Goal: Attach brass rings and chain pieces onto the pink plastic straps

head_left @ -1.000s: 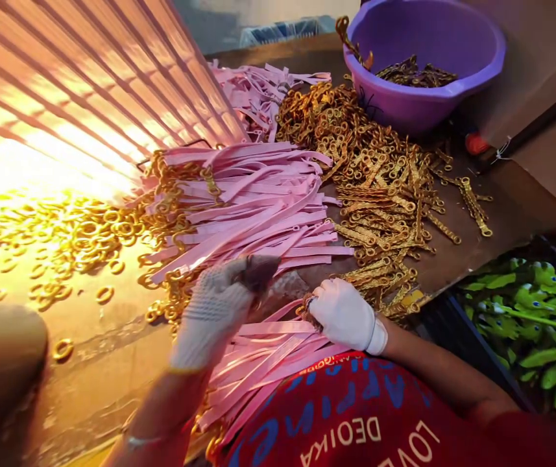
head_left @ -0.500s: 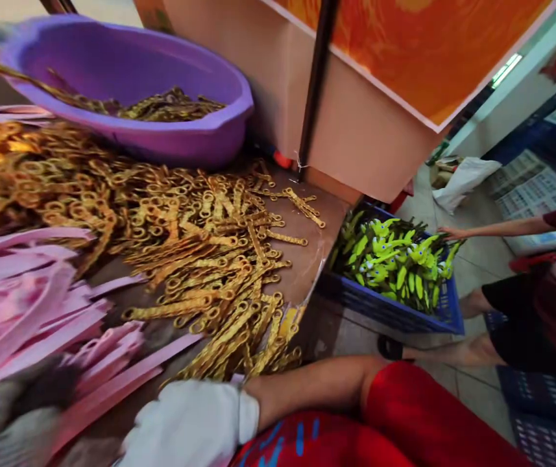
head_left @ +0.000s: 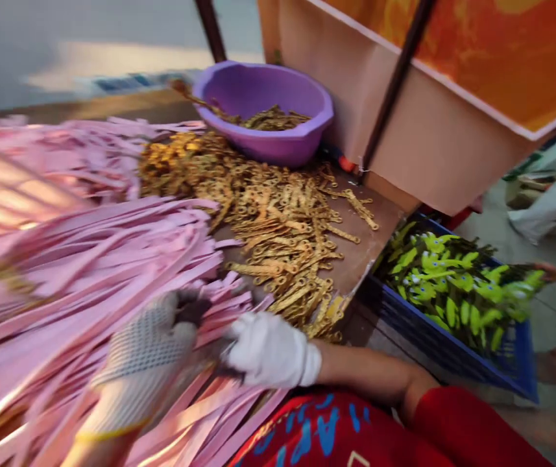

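Note:
My left hand point(head_left: 154, 340), in a grey-white knitted glove with a dotted surface and dark fingertips, is curled over a heap of long pink strips point(head_left: 126, 240). Whatever sits in its fingers is hidden. Close beside it, to the right, my right hand point(head_left: 272, 350) wears a white glove. Its fingers bend down among the strips' ends, blurred at the tips, and I cannot make out what they hold. Just beyond my right hand lies a pile of flat gold-coloured strips with looped ends point(head_left: 282, 227).
A purple basin point(head_left: 278, 139) holding more dull gold pieces stands at the back. Right of the brown table point(head_left: 355, 253), a blue crate point(head_left: 453, 353) contains bright green and dark pieces. A co-worker's hand point(head_left: 550, 271) reaches to that crate. A dark pole point(head_left: 394, 97) rises behind the table.
The view has swung left, bringing more of the pink heap into sight. Both gloved hands now appear higher in the picture and closer together. The co-worker is mostly out of frame.

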`<state>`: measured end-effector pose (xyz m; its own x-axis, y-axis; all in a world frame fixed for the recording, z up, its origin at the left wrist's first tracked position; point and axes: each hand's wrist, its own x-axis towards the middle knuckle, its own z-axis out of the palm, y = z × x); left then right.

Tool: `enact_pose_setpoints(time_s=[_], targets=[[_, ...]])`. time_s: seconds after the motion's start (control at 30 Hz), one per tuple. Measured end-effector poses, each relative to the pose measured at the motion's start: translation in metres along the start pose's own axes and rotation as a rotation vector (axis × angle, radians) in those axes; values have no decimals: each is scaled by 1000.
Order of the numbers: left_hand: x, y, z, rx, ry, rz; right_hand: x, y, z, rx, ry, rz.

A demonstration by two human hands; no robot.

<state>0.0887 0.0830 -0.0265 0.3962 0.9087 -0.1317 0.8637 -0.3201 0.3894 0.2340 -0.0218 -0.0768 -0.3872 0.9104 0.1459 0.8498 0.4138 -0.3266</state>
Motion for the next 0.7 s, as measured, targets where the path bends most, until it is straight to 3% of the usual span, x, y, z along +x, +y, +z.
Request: enact_pose_setpoints(time_s=[0.1,0.17,0.27,0.4,0.47,0.57,0.7], targets=[[-35,6,-21,-287,33,-134,-16,-1,-23,83,173,71],[-59,4,-24,-526,-18,-235,-25,-2,-39,204,268,107],[-92,-4,-19,-822,-113,-370,-30,-7,-53,283,194,86],[-116,-13,-3,-1126,-230,-489,-19,-22,-50,309,40,3],[-118,-15,5,-1262,-278,-491,-13,-29,-46,242,-11,-23],[-114,-17,14,-1357,-287,-464,-6,-36,-42,-30,-65,-32],[-108,-22,20,-1229,-277,-403,-1,-43,-37,-349,-35,-57]])
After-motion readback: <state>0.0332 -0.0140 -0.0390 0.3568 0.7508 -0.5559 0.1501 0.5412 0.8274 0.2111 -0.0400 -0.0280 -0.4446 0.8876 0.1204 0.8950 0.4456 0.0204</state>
